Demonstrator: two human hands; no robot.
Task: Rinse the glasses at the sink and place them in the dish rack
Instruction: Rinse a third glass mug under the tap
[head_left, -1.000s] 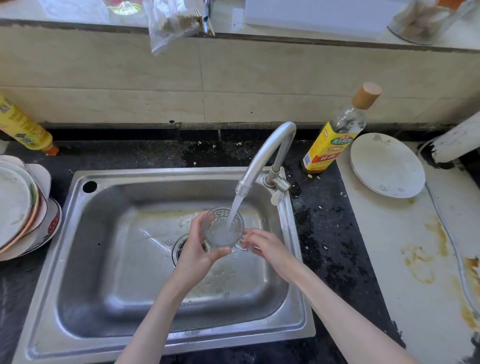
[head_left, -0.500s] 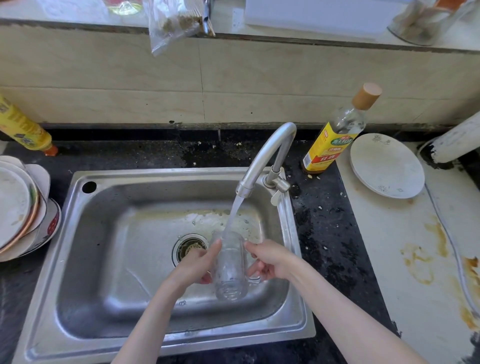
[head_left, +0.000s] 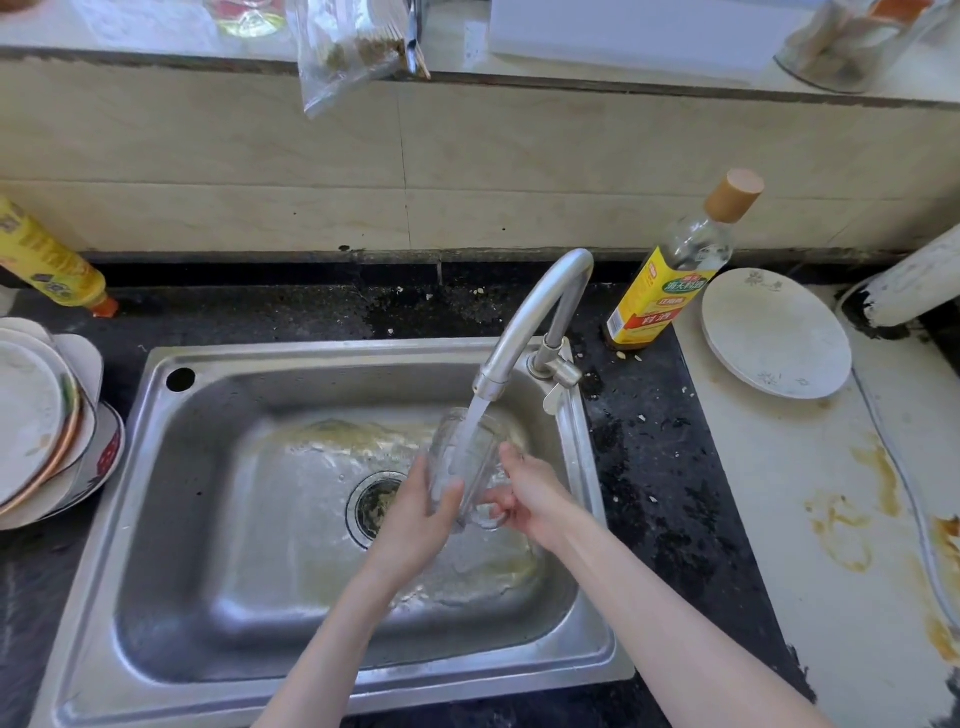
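Observation:
A clear glass mug (head_left: 467, 462) is held tilted over the steel sink (head_left: 208, 519), its mouth toward the faucet (head_left: 530, 317). Water runs from the spout onto the glass. My left hand (head_left: 421, 514) grips the glass body from the left, thumb across its front. My right hand (head_left: 530, 493) holds the lower right side by the handle, fingers curled. No dish rack is in view.
Stacked plates (head_left: 41, 421) sit on the dark counter left of the sink, with a yellow bottle (head_left: 47, 260) behind them. Right of the faucet stand a cooking wine bottle (head_left: 675, 270) and a white plate (head_left: 774, 332) on a stained board.
The glass went from upright under the stream, to tipped down low in the sink, and is now raised again with its mouth toward the spout. Both hands stayed on it.

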